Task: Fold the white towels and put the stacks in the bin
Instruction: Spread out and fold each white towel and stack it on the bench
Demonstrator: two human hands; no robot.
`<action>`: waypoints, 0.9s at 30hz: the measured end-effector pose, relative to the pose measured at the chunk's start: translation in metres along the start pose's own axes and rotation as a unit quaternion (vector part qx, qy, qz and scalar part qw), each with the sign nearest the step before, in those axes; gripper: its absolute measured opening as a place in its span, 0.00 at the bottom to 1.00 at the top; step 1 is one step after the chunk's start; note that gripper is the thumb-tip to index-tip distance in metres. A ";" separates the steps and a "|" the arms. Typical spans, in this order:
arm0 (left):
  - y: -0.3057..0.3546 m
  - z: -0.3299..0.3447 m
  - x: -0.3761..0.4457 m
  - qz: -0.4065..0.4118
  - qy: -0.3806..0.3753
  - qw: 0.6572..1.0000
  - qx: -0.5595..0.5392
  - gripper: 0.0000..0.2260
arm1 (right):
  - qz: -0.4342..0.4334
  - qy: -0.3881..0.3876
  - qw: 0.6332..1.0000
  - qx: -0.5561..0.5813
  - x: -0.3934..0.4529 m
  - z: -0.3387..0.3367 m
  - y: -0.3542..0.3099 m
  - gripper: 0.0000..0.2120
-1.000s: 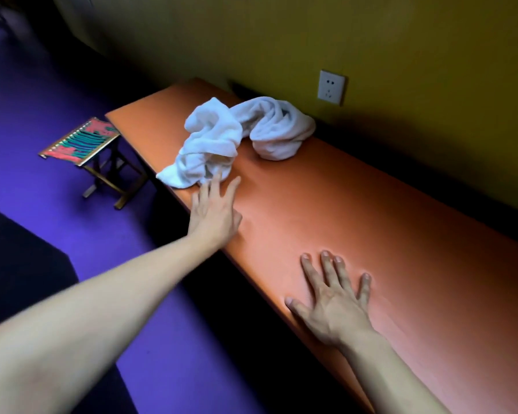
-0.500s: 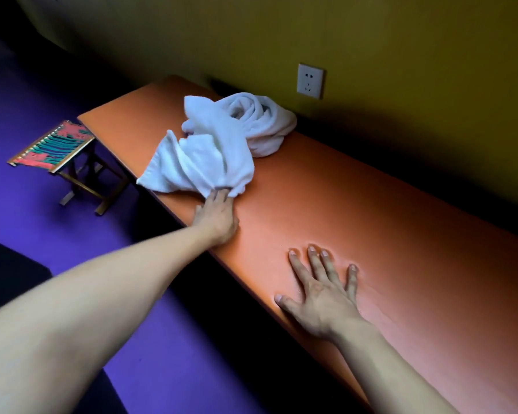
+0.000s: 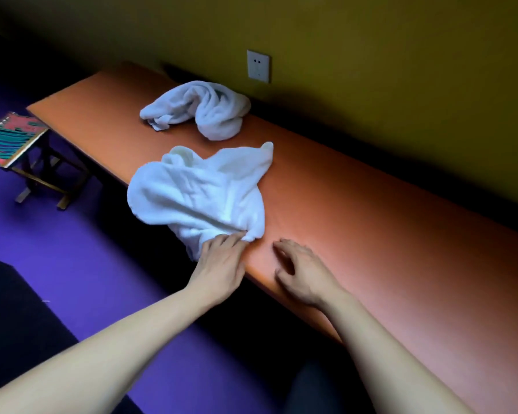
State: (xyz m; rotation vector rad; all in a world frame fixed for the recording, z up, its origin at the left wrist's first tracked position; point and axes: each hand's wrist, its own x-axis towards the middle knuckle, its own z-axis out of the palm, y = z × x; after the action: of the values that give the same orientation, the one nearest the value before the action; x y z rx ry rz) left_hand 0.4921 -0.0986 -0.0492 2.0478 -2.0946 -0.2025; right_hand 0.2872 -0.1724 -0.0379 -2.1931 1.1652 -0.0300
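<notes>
Head view, looking down along a long orange bench (image 3: 371, 222) set against a mustard-yellow wall (image 3: 401, 55). Two white towels are on it. The near towel (image 3: 204, 195) lies crumpled and partly spread at the front edge of the bench, its lower left part spilling over that edge. The far towel (image 3: 204, 110) sits bunched in a twisted roll farther back, close to the wall and apart from the near one, with bare bench between them.

The left hand (image 3: 222, 261) is at the near towel's closest corner, fingers curled down onto the cloth and gripping the bunched edge right where the towel meets the bench front. The right hand (image 3: 302, 270) is just beside it, on bare bench, not touching the towel; its fingers are loosely bent and spread, fingertips down toward the surface, holding nothing. Both forearms reach in from the bottom of the frame, bare.

On the wall above the far towel there is a white wall socket (image 3: 258, 66). Off the bench's left end, down on the purple floor (image 3: 81, 240), stands a small folding stool (image 3: 15, 144) with a striped red-and-teal woven seat and wooden legs. A darker patch of floor runs along the lower left. No bin shows anywhere in this view.
</notes>
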 end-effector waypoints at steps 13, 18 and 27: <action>0.120 -0.070 0.003 0.051 0.043 0.962 -0.265 0.11 | 0.037 0.160 0.983 0.087 -0.093 -0.058 0.000 0.37; 0.145 -0.107 -0.001 0.095 -0.013 0.957 -0.274 0.11 | 0.038 0.164 0.985 0.034 -0.119 -0.085 -0.009 0.09; 0.187 -0.167 0.005 0.101 -0.039 0.971 -0.212 0.23 | 0.059 0.380 0.909 0.159 -0.173 -0.140 -0.001 0.08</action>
State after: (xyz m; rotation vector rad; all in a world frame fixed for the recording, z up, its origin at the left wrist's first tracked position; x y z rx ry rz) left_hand 0.3511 -0.0904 0.1578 1.5938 -2.0638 -0.6459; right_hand 0.1404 -0.1162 0.1193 -1.8383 1.5565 -1.0291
